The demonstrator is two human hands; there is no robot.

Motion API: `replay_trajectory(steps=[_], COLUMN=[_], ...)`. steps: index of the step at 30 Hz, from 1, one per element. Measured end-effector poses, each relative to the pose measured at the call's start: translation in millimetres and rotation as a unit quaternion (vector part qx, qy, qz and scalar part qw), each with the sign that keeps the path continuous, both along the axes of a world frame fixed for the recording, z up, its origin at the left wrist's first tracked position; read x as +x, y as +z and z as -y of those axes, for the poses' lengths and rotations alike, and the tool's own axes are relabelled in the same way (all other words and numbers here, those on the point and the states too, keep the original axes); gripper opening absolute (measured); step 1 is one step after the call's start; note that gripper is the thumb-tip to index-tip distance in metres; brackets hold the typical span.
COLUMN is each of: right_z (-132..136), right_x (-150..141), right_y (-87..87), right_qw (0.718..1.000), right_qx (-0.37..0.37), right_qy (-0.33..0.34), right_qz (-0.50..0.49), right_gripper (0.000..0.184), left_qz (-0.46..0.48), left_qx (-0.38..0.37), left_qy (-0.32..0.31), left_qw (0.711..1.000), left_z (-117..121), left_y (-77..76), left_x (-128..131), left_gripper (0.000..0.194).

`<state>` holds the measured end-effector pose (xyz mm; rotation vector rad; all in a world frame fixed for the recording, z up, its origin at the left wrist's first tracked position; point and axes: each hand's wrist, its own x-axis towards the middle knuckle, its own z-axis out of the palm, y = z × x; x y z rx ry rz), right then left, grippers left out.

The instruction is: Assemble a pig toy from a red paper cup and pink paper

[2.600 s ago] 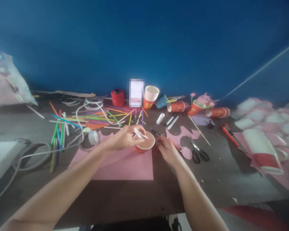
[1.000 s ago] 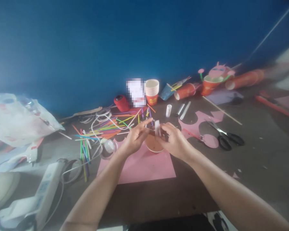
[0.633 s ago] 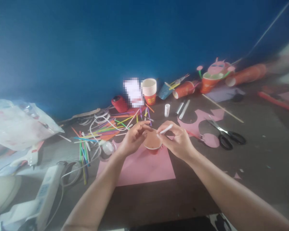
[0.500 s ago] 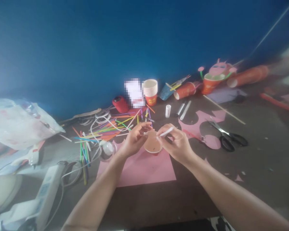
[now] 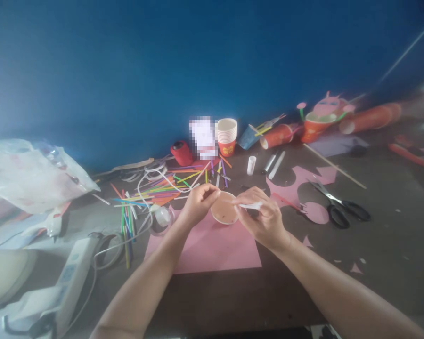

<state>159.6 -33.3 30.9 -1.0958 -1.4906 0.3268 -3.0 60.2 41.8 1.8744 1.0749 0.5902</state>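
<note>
Over a pink paper sheet point(image 5: 215, 256) stands a paper cup point(image 5: 224, 214), its round, pale-rimmed peach face toward me. My left hand point(image 5: 201, 205) is at the cup's left edge, thumb and fingertips pinched together; whatever they hold is too small to make out. On the cup's other side, my right hand point(image 5: 263, 216) is closed around a slim white stick point(image 5: 249, 205), which lies nearly level and points toward the cup. The fingertips of both hands are close to the rim, a short gap apart.
Black-handled scissors point(image 5: 339, 205) and cut pink paper point(image 5: 286, 190) lie to the right. Colored sticks point(image 5: 155, 188), a white cable point(image 5: 140, 193) and a power strip point(image 5: 72, 266) occupy the left. Stacked cups point(image 5: 226, 136) and a red thread spool point(image 5: 181, 153) stand at the back.
My left fingers have closed into a pinch at the cup's rim. The white stick in my right hand has tipped from slanting upward to nearly level. The view has shifted slightly.
</note>
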Motion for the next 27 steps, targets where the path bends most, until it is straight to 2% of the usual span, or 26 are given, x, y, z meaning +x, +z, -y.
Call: replay_trajectory(steps=[7, 14, 19, 27], right_z=[-1.2, 1.5, 0.4, -0.3], right_x=[-2.0, -3.7, -4.2, -7.5], right_y=[1.0, -2.1, -2.0, 3.4], right_qw=[0.999, 0.999, 0.999, 0.993], right_qx=[0.052, 0.048, 0.034, -0.041], right_qy=[-0.002, 0.006, 0.011, -0.014], right_qz=[0.014, 0.02, 0.039, 0.106], right_gripper=[0.025, 0.027, 0.025, 0.011], left_qz=[0.002, 0.004, 0.0, -0.001], left_qx=[-0.019, -0.032, -0.031, 0.01], left_qy=[0.025, 0.038, 0.036, 0.021], left_qw=[1.0, 0.999, 0.999, 1.0], left_z=[1.6, 2.5, 2.2, 2.8], left_y=[-2.1, -1.8, -1.7, -0.4], left_x=[0.9, 2.1, 1.5, 2.6], left_gripper=[0.023, 0.021, 0.022, 0.021])
